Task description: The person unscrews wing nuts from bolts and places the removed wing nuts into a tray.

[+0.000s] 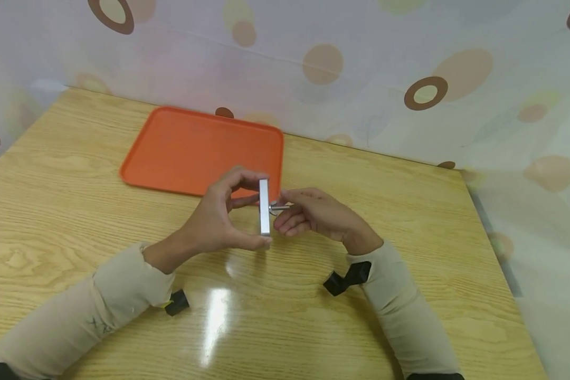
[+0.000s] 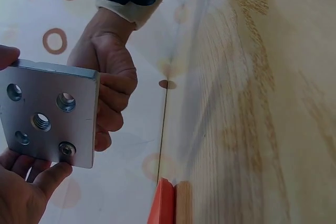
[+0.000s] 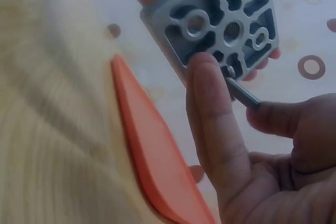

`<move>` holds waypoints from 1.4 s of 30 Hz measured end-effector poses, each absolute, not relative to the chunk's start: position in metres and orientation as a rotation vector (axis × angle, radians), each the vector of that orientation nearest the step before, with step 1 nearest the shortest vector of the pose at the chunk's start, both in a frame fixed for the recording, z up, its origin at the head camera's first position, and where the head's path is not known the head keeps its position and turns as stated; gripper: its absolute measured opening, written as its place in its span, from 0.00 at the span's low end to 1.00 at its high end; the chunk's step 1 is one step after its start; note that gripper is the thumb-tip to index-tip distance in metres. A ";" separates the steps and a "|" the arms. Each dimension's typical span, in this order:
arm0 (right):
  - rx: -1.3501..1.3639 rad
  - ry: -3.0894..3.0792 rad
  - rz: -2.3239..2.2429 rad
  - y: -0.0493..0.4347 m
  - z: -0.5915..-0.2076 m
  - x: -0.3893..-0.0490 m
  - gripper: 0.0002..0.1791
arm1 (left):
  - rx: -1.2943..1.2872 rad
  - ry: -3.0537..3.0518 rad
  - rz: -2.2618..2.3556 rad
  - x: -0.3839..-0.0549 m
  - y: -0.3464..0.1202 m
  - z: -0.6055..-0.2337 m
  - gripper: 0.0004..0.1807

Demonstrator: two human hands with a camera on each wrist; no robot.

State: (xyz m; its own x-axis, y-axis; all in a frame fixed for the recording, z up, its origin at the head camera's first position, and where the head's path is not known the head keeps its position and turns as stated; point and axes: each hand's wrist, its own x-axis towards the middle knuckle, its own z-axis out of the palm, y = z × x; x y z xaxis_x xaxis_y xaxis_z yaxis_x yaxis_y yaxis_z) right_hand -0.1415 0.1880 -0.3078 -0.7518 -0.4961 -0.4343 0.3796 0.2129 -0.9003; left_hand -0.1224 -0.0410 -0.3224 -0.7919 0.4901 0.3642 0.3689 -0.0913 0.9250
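My left hand [image 1: 218,214] grips a square metal plate [image 1: 264,208] by its opposite edges, thumb below and fingers above, holding it upright over the table. In the left wrist view the plate's flat face [image 2: 47,111] shows several holes, one with a bolt head [image 2: 67,149] in it. The ribbed back [image 3: 232,32] faces my right hand [image 1: 320,214]. A threaded bolt [image 3: 244,94] sticks out of that back, with a wing nut [image 1: 273,208] on it close to the plate. My right thumb is at the bolt's free end; the straight index finger lies beside the nut, partly hiding it.
An orange tray [image 1: 195,150] lies at the back of the wooden table [image 1: 138,227], behind the left hand. Just behind it hangs a pale cloth [image 1: 275,63] with a circle pattern. Black wrist cameras [image 1: 347,278] are worn on both sleeves.
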 end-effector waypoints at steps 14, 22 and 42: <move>-0.039 1.690 -1.669 0.183 -0.310 -0.142 0.16 | 0.998 2.092 1.985 -0.121 -0.038 -0.324 0.43; -0.069 1.685 -1.676 0.184 -0.307 -0.141 0.12 | 0.995 2.095 1.976 -0.121 -0.037 -0.326 0.42; -0.143 1.762 -1.689 0.186 -0.308 -0.140 0.13 | 0.993 2.097 1.969 -0.119 -0.038 -0.325 0.40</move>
